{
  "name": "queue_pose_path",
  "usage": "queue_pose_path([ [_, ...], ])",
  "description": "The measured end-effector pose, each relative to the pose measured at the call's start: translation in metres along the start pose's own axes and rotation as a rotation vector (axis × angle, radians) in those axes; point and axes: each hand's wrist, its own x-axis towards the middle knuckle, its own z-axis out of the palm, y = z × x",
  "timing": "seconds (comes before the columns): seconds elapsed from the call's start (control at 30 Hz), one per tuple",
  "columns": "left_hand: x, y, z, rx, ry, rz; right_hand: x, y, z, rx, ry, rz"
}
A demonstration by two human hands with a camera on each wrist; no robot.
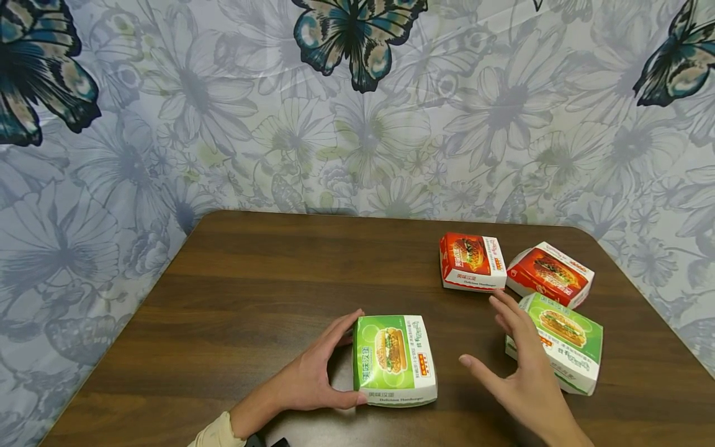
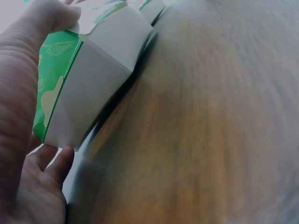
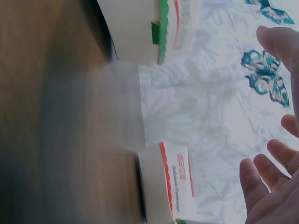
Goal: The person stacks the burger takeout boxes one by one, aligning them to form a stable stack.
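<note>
A green and white hamburger box (image 1: 385, 360) sits on the table in front of me in the head view. My left hand (image 1: 318, 369) grips it from the left side, thumb at the near corner and fingers at the far corner. In the left wrist view the thumb and fingertips meet the edges of the box (image 2: 93, 79), whose white side faces that camera. My right hand (image 1: 527, 372) is spread with nothing in it, in front of a second green hamburger box (image 1: 570, 335), which it partly hides. The right wrist view shows its fingers (image 3: 254, 182) apart.
Two red hamburger boxes, one upright (image 1: 472, 261) and one tilted (image 1: 550, 273), are at the back right. All the boxes are on a brown wooden table (image 1: 268, 267). Behind it hangs a flowered cloth (image 1: 368, 149) with butterflies. Small dark objects (image 1: 279, 442) show at the bottom edge.
</note>
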Motion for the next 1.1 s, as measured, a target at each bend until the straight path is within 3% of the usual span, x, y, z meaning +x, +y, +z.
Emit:
queue_pose_path([
  [0.53, -0.001, 0.001, 0.001, 0.013, 0.009, -0.011, 0.005, 0.022, -0.026, -0.057, 0.126, 0.005],
  [0.77, -0.001, 0.000, 0.001, 0.003, 0.013, -0.002, 0.003, 0.027, -0.037, -0.082, 0.159, 0.054],
  [1.1, 0.000, 0.000, 0.001, 0.009, 0.012, -0.010, -0.001, 0.040, -0.050, -0.223, 0.227, 0.116],
])
